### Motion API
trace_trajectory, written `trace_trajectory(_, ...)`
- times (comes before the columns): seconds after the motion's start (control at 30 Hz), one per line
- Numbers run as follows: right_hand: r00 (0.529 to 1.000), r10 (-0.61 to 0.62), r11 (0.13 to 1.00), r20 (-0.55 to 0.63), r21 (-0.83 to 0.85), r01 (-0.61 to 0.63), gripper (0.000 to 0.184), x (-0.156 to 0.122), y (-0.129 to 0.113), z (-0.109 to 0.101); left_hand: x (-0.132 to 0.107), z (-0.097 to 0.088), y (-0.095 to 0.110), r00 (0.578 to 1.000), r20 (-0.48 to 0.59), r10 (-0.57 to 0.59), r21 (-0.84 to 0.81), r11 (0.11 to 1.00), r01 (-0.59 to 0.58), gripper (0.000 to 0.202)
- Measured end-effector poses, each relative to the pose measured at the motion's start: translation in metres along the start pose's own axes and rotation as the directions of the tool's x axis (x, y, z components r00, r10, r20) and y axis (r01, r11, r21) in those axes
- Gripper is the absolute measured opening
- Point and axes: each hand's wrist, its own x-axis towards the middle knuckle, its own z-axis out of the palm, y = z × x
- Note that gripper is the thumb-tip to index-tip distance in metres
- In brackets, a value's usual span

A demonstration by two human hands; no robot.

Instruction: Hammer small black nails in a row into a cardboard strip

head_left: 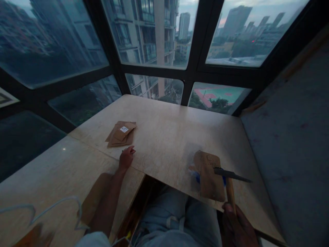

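Note:
My right hand (239,226), low on the right, is wrapped round the wooden handle of a hammer (230,192). Its long dark metal head is raised over the right edge of a brown cardboard-like piece (211,185). Dark specks mark the upper part of that piece, and something blue (197,177) peeks out from beneath it. My left hand (126,158) is closed near the table's middle, pinching a thin dark stick-like item too small to name. Just beyond it lies a stack of flat brown paper pieces (122,134) with a white printed label.
The pale wooden tabletop (159,137) runs up to dark-framed windows, with a grey wall (290,137) at the right. A white cable (59,206) curls at lower left, near a brown rounded shape (95,192) behind my left forearm. My legs are below the cut-out table edge.

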Motion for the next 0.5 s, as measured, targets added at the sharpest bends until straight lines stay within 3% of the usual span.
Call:
trace_trajectory(0.13,1.000,-0.021,0.999,-0.024,0.030,0.021,0.061,0.001,-0.005,0.004,-0.012,0.028,0.038,0.999,0.014,-0.050,-0.256,0.965,0.052,0.039)
trace_trajectory(0.27,0.998,-0.062,0.996,-0.001,0.057,0.062,0.055,0.003,-0.007,0.002,-0.032,0.058,0.107,0.978,0.173,-0.115,-0.683,0.701,0.203,0.051)
trace_trajectory(0.37,0.998,-0.068,0.996,0.009,0.061,0.067,0.052,0.007,-0.002,-0.006,-0.050,0.076,0.162,0.951,0.307,-0.042,-0.783,0.557,0.277,0.049)
trace_trajectory(0.5,0.997,-0.078,0.995,0.009,0.067,0.077,0.053,0.015,0.012,-0.021,-0.073,0.100,0.218,0.895,0.436,0.093,-0.783,0.529,0.326,0.039)
